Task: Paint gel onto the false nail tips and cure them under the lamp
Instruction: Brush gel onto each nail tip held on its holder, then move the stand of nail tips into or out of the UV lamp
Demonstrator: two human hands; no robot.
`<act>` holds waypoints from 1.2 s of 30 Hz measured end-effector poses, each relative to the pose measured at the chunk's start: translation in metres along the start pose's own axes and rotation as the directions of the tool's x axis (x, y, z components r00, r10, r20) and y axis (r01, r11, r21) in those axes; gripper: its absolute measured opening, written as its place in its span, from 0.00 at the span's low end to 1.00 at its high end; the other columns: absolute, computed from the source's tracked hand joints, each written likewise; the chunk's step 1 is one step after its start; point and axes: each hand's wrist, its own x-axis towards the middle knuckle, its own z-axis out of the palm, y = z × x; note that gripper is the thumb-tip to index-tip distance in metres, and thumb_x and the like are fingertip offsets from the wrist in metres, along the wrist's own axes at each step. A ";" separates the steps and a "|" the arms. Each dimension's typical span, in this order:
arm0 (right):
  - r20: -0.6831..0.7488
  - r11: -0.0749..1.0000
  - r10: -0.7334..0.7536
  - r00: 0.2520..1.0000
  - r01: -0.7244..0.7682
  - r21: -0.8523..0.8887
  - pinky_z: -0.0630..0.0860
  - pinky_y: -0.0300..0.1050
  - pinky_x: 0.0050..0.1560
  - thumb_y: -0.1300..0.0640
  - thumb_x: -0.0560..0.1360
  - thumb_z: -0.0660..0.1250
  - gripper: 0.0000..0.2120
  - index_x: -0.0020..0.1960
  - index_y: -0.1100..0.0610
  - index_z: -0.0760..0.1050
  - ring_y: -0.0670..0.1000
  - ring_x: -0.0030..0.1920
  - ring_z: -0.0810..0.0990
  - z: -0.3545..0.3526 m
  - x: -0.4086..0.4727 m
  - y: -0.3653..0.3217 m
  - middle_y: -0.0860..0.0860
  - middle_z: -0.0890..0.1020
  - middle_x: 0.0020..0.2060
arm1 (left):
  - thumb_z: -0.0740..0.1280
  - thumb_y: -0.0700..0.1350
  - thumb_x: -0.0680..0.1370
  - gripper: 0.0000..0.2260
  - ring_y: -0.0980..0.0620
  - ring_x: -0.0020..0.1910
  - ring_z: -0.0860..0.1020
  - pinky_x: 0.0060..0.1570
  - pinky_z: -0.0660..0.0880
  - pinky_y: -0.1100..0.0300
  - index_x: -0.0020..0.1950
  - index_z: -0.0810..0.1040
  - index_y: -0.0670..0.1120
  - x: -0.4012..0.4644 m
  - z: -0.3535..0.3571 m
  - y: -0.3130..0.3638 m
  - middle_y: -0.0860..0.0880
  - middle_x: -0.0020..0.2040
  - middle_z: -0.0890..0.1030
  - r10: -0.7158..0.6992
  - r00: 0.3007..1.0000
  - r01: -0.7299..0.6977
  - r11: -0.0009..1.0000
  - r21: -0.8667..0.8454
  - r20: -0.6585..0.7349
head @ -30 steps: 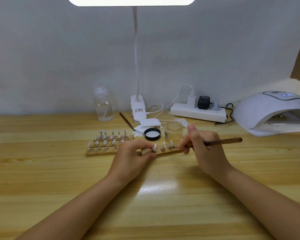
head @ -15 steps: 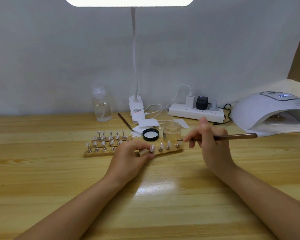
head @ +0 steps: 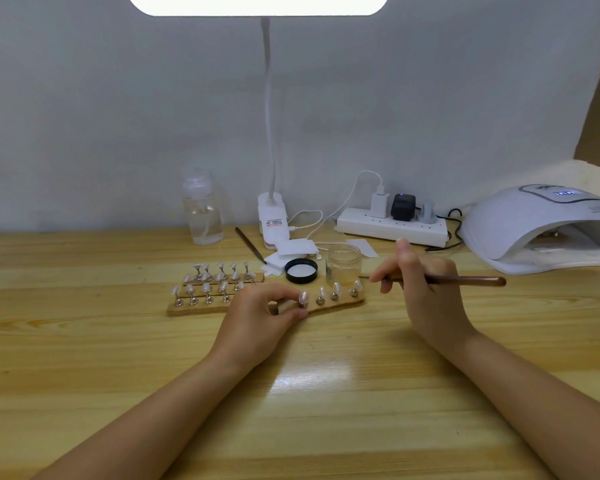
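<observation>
My left hand (head: 260,315) pinches the wooden strip (head: 340,302) whose pegs carry the nail tips (head: 321,292), my fingers covering its middle. My right hand (head: 426,289) grips the brush (head: 465,280), its tip just beside the rightmost nail. Just beyond sits the open jar (head: 343,261), contents too clear to judge, its black lid (head: 301,270) alongside. Further left stands a bottle (head: 203,211) part-filled with clear liquid. Far right, the curing lamp (head: 541,226) is cut off by the frame.
</observation>
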 end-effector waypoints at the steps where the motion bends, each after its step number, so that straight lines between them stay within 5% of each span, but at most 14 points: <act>1: 0.012 1.000 0.005 1.000 -0.005 -0.018 0.70 0.31 0.35 0.42 0.74 0.54 0.23 0.28 0.52 0.77 0.44 0.28 0.76 0.000 0.000 0.000 0.48 0.76 0.21 | 0.72 0.39 0.70 0.10 0.59 0.46 0.78 0.49 0.77 0.59 0.41 0.81 0.56 0.000 0.000 0.000 0.57 0.41 0.81 -0.002 1.000 0.002 1.000 0.002 0.002; 6: 0.035 0.998 0.055 0.998 -0.055 0.012 0.67 0.28 0.32 0.41 0.72 0.54 0.26 0.24 0.53 0.75 0.43 0.23 0.72 0.001 -0.001 -0.003 0.49 0.73 0.18 | 0.73 0.40 0.70 0.13 0.60 0.45 0.77 0.46 0.74 0.68 0.39 0.78 0.60 0.001 0.000 -0.001 0.60 0.40 0.81 0.012 1.000 -0.011 0.999 0.030 -0.007; 11: -0.104 0.996 -0.030 0.994 0.021 -0.088 0.68 0.27 0.33 0.48 0.78 0.55 0.22 0.33 0.56 0.79 0.41 0.28 0.76 -0.009 0.008 -0.001 0.46 0.76 0.24 | 0.73 0.39 0.69 0.14 0.62 0.44 0.78 0.43 0.73 0.72 0.39 0.78 0.61 0.001 0.001 0.000 0.61 0.38 0.80 0.025 0.999 -0.024 0.999 0.020 -0.020; 15: 0.159 0.824 -0.069 0.985 0.146 -0.547 0.74 0.37 0.43 0.62 0.76 0.63 0.08 0.47 0.59 0.81 0.50 0.42 0.81 -0.020 0.011 0.008 0.53 0.83 0.40 | 0.74 0.39 0.68 0.12 0.68 0.42 0.77 0.41 0.70 0.78 0.41 0.79 0.57 0.001 0.002 0.000 0.62 0.36 0.79 0.034 0.999 -0.034 0.999 0.008 -0.026; 19: 0.352 0.674 0.136 0.926 0.174 -0.718 0.66 0.41 0.62 0.69 0.75 0.61 0.21 0.66 0.53 0.72 0.50 0.63 0.72 -0.021 0.010 0.017 0.51 0.76 0.61 | 0.74 0.39 0.68 0.11 0.67 0.43 0.76 0.39 0.69 0.79 0.43 0.81 0.54 0.001 0.002 0.002 0.61 0.36 0.79 0.045 0.998 -0.045 0.999 -0.019 -0.034; 26: 0.460 0.557 0.107 0.881 0.330 -0.762 0.66 0.39 0.43 0.58 0.80 0.56 0.18 0.66 0.45 0.70 0.47 0.55 0.71 -0.020 0.011 0.016 0.45 0.78 0.54 | 0.74 0.40 0.67 0.11 0.60 0.44 0.78 0.41 0.71 0.76 0.46 0.81 0.52 0.000 0.001 0.001 0.60 0.41 0.80 0.060 0.996 -0.060 0.998 -0.003 -0.061; 32: 0.469 0.658 0.143 0.872 0.270 -0.703 0.63 0.36 0.42 0.61 0.78 0.59 0.15 0.59 0.48 0.77 0.44 0.52 0.71 -0.024 0.016 0.017 0.44 0.77 0.53 | 0.74 0.40 0.67 0.13 0.65 0.46 0.77 0.45 0.68 0.78 0.49 0.81 0.50 0.000 0.000 0.005 0.62 0.43 0.80 0.118 0.989 -0.117 0.993 0.019 -0.087; 34: 0.407 0.772 0.206 0.890 0.108 -0.627 0.67 0.33 0.43 0.64 0.77 0.58 0.16 0.54 0.47 0.79 0.40 0.48 0.73 -0.030 0.025 0.010 0.42 0.78 0.50 | 0.74 0.39 0.67 0.14 0.69 0.46 0.76 0.45 0.66 0.79 0.50 0.80 0.52 -0.001 0.000 0.008 0.63 0.43 0.79 0.162 0.981 -0.160 0.987 0.029 -0.103; 36: 0.420 0.871 0.386 0.821 -0.175 -0.459 0.72 0.31 0.41 0.62 0.77 0.58 0.15 0.47 0.46 0.79 0.39 0.42 0.78 -0.041 0.034 -0.001 0.43 0.81 0.44 | 0.75 0.39 0.66 0.18 0.70 0.46 0.76 0.45 0.66 0.79 0.51 0.77 0.56 -0.001 0.002 0.011 0.63 0.43 0.79 0.175 0.978 -0.174 0.985 0.024 -0.114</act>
